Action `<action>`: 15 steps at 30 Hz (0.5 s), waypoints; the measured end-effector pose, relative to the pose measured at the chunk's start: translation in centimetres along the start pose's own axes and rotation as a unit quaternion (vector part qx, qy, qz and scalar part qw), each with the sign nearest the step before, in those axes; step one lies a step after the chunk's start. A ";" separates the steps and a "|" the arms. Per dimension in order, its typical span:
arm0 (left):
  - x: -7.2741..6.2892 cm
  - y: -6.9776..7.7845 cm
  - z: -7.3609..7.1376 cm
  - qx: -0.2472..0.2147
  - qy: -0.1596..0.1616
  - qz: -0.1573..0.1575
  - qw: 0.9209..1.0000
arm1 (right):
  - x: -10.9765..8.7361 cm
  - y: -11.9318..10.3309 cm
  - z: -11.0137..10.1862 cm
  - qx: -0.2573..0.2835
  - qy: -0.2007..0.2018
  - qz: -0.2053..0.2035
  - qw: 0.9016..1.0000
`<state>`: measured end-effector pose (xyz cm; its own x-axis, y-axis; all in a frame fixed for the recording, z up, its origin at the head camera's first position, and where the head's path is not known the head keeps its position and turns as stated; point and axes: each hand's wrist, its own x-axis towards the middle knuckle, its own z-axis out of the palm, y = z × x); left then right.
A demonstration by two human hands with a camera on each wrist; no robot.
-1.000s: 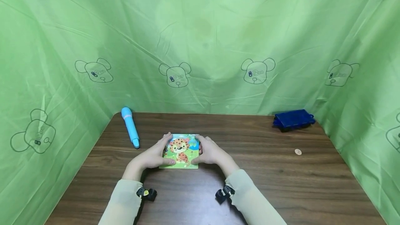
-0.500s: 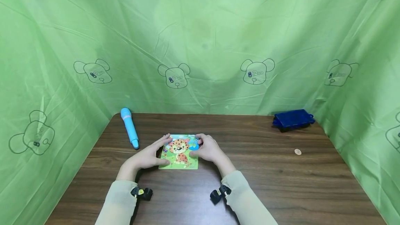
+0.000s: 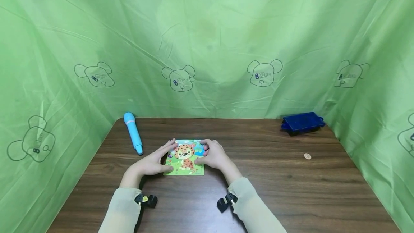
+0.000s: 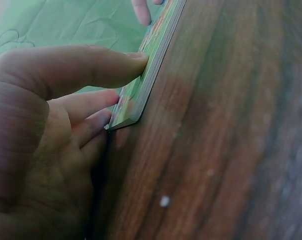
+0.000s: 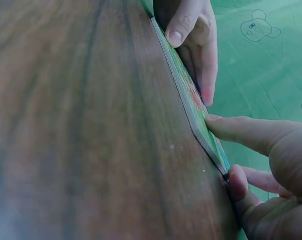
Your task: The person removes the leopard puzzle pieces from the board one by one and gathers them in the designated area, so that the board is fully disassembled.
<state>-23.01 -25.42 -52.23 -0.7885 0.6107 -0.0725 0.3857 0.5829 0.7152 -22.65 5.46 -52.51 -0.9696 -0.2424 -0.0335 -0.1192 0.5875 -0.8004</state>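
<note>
A square picture board [image 3: 185,155] printed with a cartoon leopard on green and blue lies at the middle of the table, between both hands. My left hand [image 3: 150,163] rests at its left side, the fingers fairly straight along that edge. Its thumb [image 4: 106,65] lies on the board's near left corner in the left wrist view. On the opposite side, my right hand [image 3: 218,156] pinches the right edge, thumb on the printed face and fingers curled at the edge. The board's thick layered side shows in the right wrist view.
A light-blue toy microphone [image 3: 133,134] lies at the back left of the brown wooden table [image 3: 268,190]. Toward the back right sits a dark-blue plastic box [image 3: 302,122], with a small pale disc [image 3: 307,156] nearer me. Green cloth [image 3: 207,46] surrounds the table.
My left hand has shifted slightly left, its thumb sliding toward the board's edge. The right thumb has moved up and inward on the face. The board stays nearly in place.
</note>
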 end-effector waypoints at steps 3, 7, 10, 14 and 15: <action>0.0 0.0 0.1 -0.002 0.000 0.002 1.000 | -0.1 0.2 0.2 -0.003 0.006 -0.006 1.000; -0.1 0.0 0.2 -0.004 0.001 -0.002 1.000 | -0.1 0.2 0.4 -0.002 0.010 -0.001 1.000; 0.0 0.0 0.2 -0.001 0.002 -0.003 1.000 | -0.1 0.3 0.5 0.001 0.013 -0.001 1.000; 0.0 0.1 0.1 -0.002 0.000 -0.001 1.000 | -0.2 0.3 0.4 0.000 0.017 -0.008 1.000; 0.0 0.2 0.1 -0.002 0.000 0.000 1.000 | -0.2 0.3 0.4 -0.001 0.018 -0.010 1.000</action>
<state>-22.93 -25.28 -52.18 -0.7879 0.6114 -0.0727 0.3844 0.5807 0.7177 -22.43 5.37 -53.03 -0.9743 -0.2254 0.0040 -0.1385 0.5846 -0.7994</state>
